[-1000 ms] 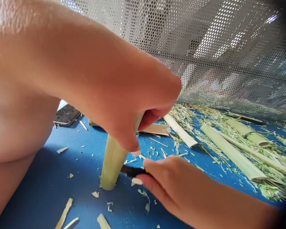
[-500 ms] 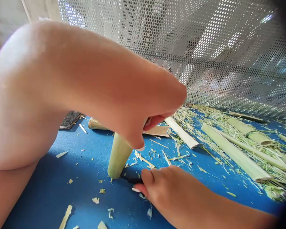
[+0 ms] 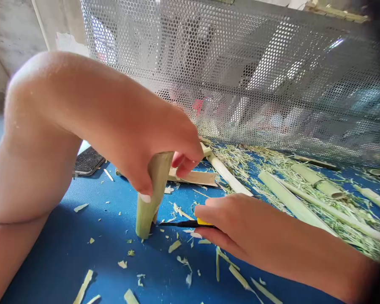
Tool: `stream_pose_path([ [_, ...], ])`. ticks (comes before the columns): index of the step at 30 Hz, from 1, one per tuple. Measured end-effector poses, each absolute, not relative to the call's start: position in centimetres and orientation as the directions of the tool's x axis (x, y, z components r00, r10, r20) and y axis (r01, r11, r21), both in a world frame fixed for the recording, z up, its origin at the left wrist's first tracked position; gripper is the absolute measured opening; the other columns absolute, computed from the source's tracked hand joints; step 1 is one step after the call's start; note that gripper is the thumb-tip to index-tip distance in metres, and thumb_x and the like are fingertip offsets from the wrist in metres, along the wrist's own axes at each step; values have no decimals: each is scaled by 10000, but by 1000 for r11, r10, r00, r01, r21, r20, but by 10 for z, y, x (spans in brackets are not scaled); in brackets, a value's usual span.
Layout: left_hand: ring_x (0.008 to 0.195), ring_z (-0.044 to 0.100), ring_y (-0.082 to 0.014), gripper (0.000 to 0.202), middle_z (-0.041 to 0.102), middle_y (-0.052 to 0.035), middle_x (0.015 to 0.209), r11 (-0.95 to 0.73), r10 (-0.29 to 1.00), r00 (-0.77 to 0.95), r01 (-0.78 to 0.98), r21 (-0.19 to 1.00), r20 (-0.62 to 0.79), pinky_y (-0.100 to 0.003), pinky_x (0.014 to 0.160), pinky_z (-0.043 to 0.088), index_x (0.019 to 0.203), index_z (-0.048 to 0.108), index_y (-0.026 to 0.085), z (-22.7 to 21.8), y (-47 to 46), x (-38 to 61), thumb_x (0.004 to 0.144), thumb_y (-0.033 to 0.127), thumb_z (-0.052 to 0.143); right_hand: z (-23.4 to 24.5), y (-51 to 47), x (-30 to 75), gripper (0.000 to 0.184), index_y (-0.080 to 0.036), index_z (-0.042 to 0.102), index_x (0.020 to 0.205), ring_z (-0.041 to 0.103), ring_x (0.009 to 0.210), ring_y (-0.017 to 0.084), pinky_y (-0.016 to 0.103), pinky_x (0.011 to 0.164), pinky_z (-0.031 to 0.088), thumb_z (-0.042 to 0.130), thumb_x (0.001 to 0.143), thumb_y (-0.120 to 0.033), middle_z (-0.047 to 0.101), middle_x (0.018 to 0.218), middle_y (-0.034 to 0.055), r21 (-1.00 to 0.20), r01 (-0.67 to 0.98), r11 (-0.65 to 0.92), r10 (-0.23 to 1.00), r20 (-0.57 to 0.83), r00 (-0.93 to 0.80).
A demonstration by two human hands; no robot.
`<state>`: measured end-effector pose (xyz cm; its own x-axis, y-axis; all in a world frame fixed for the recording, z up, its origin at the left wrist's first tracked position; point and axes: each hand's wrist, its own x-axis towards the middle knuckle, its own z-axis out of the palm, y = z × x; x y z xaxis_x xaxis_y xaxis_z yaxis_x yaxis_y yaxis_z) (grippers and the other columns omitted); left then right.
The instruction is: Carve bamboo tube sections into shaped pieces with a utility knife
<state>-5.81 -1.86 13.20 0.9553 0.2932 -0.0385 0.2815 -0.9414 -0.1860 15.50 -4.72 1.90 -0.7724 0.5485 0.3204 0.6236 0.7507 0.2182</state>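
A short pale-green bamboo piece (image 3: 147, 213) stands on the blue tabletop (image 3: 91, 245), leaning slightly to the right. From above, my left hand (image 3: 164, 131) grips its upper part, thumb on the near side and fingers curled round the far side. Low on the right, my right hand (image 3: 231, 219) is closed round a utility knife (image 3: 180, 223) with a dark blade and a bit of yellow handle showing. The blade lies almost level, its tip near the bamboo's lower right side; I cannot tell whether they touch. Small bamboo chips are scattered around.
Split bamboo strips (image 3: 294, 202) and a jointed bamboo length (image 3: 319, 181) lie on fine shavings (image 3: 240, 162) at the right. A dark phone (image 3: 88, 161) rests behind my left forearm. A perforated metal panel (image 3: 190, 55) borders the table's far side.
My left hand has moved left and its grip on the bamboo is now visible. The knife has drawn rightward from the bamboo's base, exposing more blade, and fresh chips lie by my right hand.
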Motion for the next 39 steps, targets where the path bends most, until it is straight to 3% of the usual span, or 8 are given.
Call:
stream_pose_path([
  [2, 615, 515, -47, 224, 597, 114, 695, -932, 316, 949, 304, -199, -27, -165, 631, 364, 838, 661, 193, 133, -19, -54, 640, 290, 621, 20, -47, 153, 492, -219, 501, 660, 387, 355, 76, 210, 370, 207, 168, 960, -422, 404, 483, -44, 367, 519, 772, 438, 285, -852],
  [4, 544, 489, -43, 260, 580, 126, 614, -911, 385, 922, 373, -177, -38, -151, 523, 318, 754, 654, 196, 136, -20, -48, 520, 163, 763, 16, -44, 148, 461, -209, 504, 717, 411, 389, 89, 215, 386, 212, 153, 967, -374, 427, 522, -25, 452, 545, 706, 434, 331, -838],
  [8, 558, 491, -78, 247, 584, 84, 603, -857, 510, 847, 485, -177, -151, -182, 510, 323, 720, 646, 188, 142, -23, -40, 551, 260, 811, 0, -41, 140, 396, -200, 481, 737, 427, 423, 108, 228, 406, 211, 188, 967, -332, 433, 539, -6, 567, 588, 576, 437, 395, -808],
  [14, 575, 491, -88, 188, 594, 70, 626, -875, 483, 855, 461, -151, -190, -196, 515, 325, 711, 646, 189, 144, -24, -38, 601, 254, 783, -8, -47, 134, 380, -191, 474, 777, 419, 366, 119, 257, 389, 145, 157, 968, -278, 438, 489, -22, 506, 617, 603, 495, 369, -787],
  [22, 520, 452, -59, 178, 550, 94, 560, -899, 413, 906, 387, -206, -97, -158, 481, 313, 667, 639, 187, 139, -27, -42, 560, 165, 780, -24, -50, 127, 253, -179, 532, 869, 496, 403, 129, 253, 385, 214, 346, 938, -335, 547, 546, -13, 424, 606, 673, 651, 50, -758],
  [30, 458, 387, -36, 128, 516, 132, 517, -949, 272, 962, 269, -164, 0, -184, 469, 253, 603, 587, 207, 134, -23, -49, 554, 185, 703, -3, -50, 133, 375, -190, 511, 807, 419, 405, 112, 240, 404, 185, 196, 961, -323, 496, 542, 1, 495, 610, 618, 566, 259, -783],
  [36, 477, 398, -35, 113, 494, 97, 569, -799, 588, 799, 550, -241, -127, -153, 458, 304, 589, 547, 164, 142, -50, -34, 653, 183, 639, -29, -49, 129, 247, -199, 476, 770, 415, 379, 107, 253, 407, 139, 337, 927, -329, 455, 500, -33, 450, 630, 633, 600, 228, -767],
  [39, 522, 429, -42, 32, 522, 84, 611, -786, 614, 769, 576, -224, -177, -142, 488, 346, 637, 589, 163, 145, -53, -31, 663, 172, 606, -28, -48, 132, 222, -199, 445, 753, 404, 384, 112, 268, 412, 130, 359, 919, -318, 448, 508, -33, 482, 593, 645, 529, 278, -802],
])
